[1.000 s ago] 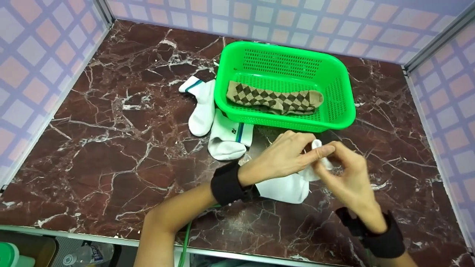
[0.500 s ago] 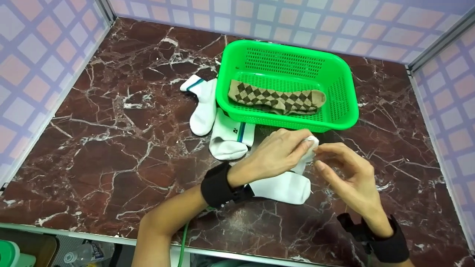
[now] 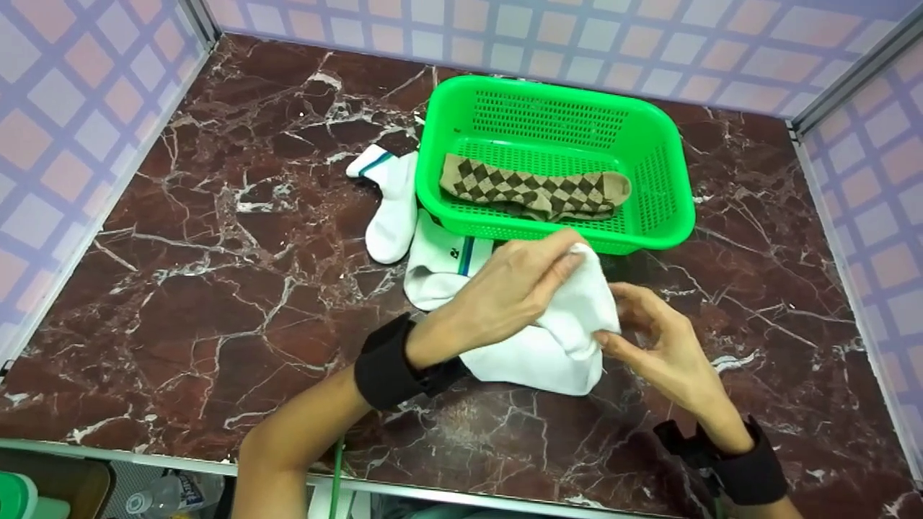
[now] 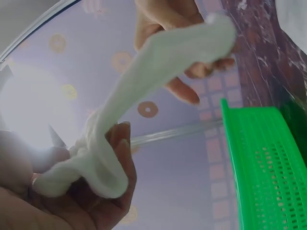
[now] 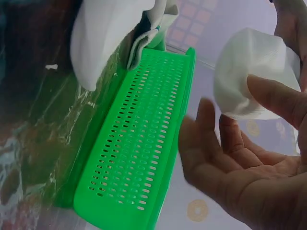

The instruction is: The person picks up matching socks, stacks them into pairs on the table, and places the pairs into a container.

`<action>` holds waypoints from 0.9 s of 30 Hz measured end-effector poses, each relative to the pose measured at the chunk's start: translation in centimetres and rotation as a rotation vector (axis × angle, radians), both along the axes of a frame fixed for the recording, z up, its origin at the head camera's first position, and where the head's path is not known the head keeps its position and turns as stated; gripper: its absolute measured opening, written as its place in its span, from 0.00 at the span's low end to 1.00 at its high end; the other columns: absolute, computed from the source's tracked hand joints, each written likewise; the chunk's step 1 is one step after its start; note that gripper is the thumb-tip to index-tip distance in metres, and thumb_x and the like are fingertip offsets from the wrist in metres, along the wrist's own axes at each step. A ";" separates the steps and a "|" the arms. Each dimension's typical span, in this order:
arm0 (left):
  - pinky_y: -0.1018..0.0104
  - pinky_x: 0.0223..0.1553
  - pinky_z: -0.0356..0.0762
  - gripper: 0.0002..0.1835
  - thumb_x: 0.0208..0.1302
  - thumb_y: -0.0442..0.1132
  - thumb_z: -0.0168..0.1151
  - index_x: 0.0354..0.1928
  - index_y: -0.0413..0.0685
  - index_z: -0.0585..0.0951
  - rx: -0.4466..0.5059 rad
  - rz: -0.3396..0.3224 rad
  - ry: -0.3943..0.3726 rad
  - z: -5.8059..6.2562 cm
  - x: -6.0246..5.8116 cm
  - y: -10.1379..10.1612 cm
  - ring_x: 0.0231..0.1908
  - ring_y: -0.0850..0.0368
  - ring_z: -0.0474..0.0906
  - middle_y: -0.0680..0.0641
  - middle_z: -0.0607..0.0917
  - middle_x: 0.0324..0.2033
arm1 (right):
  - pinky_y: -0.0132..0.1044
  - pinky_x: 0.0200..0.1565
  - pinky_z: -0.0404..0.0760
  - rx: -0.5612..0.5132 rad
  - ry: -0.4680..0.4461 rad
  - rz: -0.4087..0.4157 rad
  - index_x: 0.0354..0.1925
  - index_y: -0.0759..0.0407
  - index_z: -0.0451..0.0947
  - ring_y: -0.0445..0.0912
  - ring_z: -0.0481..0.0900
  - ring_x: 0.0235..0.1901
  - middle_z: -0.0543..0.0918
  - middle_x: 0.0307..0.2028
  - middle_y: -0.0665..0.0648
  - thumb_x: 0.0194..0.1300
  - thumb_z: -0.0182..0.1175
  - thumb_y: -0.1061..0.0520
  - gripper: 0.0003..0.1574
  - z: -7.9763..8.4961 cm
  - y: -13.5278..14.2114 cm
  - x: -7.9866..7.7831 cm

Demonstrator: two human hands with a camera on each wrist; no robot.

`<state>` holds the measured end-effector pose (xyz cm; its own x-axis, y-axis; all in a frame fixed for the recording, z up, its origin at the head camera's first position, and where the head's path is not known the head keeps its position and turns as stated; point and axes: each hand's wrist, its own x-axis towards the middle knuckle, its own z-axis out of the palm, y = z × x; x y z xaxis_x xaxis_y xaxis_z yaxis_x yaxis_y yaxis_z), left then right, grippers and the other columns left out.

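My left hand (image 3: 497,292) pinches a white sock (image 3: 588,303) between thumb and fingers, above the table. In the left wrist view the sock (image 4: 158,62) stretches from the bunched part in my left hand (image 4: 91,191) toward the right hand. My right hand (image 3: 667,346) is at the sock's far end, its fingers curved and apart. In the right wrist view its thumb (image 5: 278,98) overlaps the sock (image 5: 249,72), while the other fingers stand off from it. Another white sock (image 3: 533,364) lies flat beneath the hands, partly covered by them.
A green basket (image 3: 555,234) stands behind the hands with brown argyle socks (image 3: 533,189) in it. Left of it lie a white sock with a striped cuff (image 3: 389,209) and a folded white striped sock (image 3: 436,277). Patterned walls (image 3: 548,36) enclose the marble-look table (image 3: 216,303).
The small crumpled white sock has spread out into a wider piece. My left hand has moved left and slightly up with it; my right hand has shifted slightly at its other end.
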<state>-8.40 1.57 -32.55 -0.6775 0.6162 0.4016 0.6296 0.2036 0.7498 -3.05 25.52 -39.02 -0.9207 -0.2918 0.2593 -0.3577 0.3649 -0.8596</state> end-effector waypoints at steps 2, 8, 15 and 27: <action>0.70 0.21 0.67 0.10 0.76 0.37 0.45 0.42 0.41 0.75 0.017 0.031 0.007 -0.3 -0.1 -0.4 0.19 0.62 0.67 0.52 0.71 0.21 | 0.31 0.32 0.80 -0.040 -0.022 0.014 0.52 0.67 0.76 0.48 0.81 0.31 0.82 0.36 0.61 0.55 0.64 0.77 0.25 -0.4 0.4 0.2; 0.70 0.21 0.63 0.08 0.73 0.35 0.50 0.36 0.40 0.76 0.085 0.104 0.031 -2.4 -0.4 -2.0 0.18 0.64 0.61 0.57 0.65 0.18 | 0.32 0.23 0.77 -0.124 -0.086 -0.017 0.42 0.68 0.77 0.47 0.79 0.24 0.82 0.34 0.64 0.61 0.59 0.74 0.10 -1.0 1.4 0.8; 0.69 0.23 0.62 0.04 0.68 0.33 0.57 0.35 0.40 0.78 0.026 0.130 0.011 -5.4 -0.1 -4.1 0.19 0.62 0.63 0.54 0.68 0.19 | 0.32 0.16 0.68 -0.237 -0.049 -0.016 0.50 0.74 0.70 0.43 0.75 0.19 0.83 0.34 0.67 0.57 0.59 0.79 0.21 -1.5 2.2 1.2; 0.62 0.27 0.68 0.03 0.63 0.29 0.60 0.37 0.38 0.76 -0.242 0.133 -0.062 -8.4 1.3 -5.8 0.25 0.55 0.68 0.48 0.75 0.25 | 0.35 0.20 0.78 -0.010 -0.053 0.215 0.46 0.67 0.82 0.46 0.77 0.21 0.81 0.45 0.64 0.59 0.58 0.78 0.19 -2.7 2.3 1.1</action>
<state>-7.10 -4.24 -40.92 -0.7779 0.5926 0.2090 0.5394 0.4592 0.7058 -1.96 27.82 -41.71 -0.8498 -0.4807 0.2160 -0.3808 0.2768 -0.8822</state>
